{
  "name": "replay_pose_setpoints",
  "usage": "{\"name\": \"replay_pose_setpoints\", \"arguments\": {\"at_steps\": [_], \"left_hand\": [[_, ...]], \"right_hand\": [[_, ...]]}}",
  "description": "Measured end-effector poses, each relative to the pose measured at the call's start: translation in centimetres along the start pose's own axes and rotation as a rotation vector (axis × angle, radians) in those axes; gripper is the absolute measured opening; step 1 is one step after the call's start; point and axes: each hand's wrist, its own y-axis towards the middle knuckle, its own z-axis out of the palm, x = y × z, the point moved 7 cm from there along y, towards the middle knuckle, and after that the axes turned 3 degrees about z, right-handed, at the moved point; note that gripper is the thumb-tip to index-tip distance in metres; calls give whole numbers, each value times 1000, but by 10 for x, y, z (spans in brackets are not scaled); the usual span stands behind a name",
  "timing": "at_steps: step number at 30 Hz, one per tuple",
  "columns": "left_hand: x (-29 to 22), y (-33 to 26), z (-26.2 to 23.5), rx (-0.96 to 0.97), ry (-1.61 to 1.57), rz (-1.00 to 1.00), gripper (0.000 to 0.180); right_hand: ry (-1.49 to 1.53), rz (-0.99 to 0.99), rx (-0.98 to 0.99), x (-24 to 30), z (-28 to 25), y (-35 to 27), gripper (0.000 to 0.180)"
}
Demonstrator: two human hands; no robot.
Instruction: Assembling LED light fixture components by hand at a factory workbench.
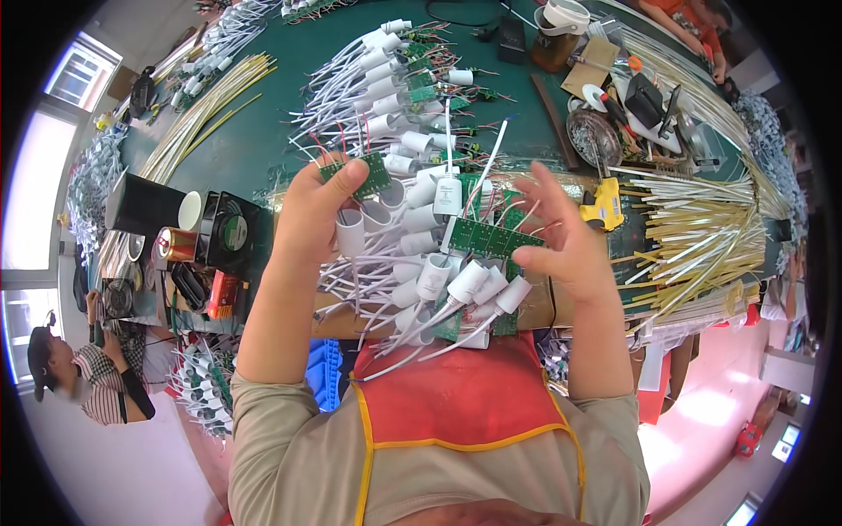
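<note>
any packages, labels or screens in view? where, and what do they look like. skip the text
Drink can: lying left of the left hand, red and gold cylinder.
Red packet: below the can, small, crumpled.
White label: on a white capsule between the hands, rectangular.
Screens: none seen.

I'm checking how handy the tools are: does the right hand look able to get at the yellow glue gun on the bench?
Probably yes. The right hand is open, touching only a green circuit board, and the yellow glue gun lies just beyond its fingers with nothing between them.
</note>
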Motion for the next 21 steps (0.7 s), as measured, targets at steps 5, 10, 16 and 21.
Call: {"name": "replay_pose_setpoints", "arguments": {"at_steps": [5, 10, 16, 21], "left_hand": [[-21, -3, 19, 58, 113, 72, 38], [-45, -10, 42, 176, 249, 193, 36], [-49, -14, 42, 271, 154, 235, 38], [-49, -19, 45, 364, 36, 253, 39]], "right_hand": [[-255, -466, -282, 69, -17, 6, 58], [-694, -340, 91, 100, 71, 34, 39], [-577, -163, 315, 93, 87, 59, 31], [-457, -93, 474, 87, 98, 67, 31]]}}
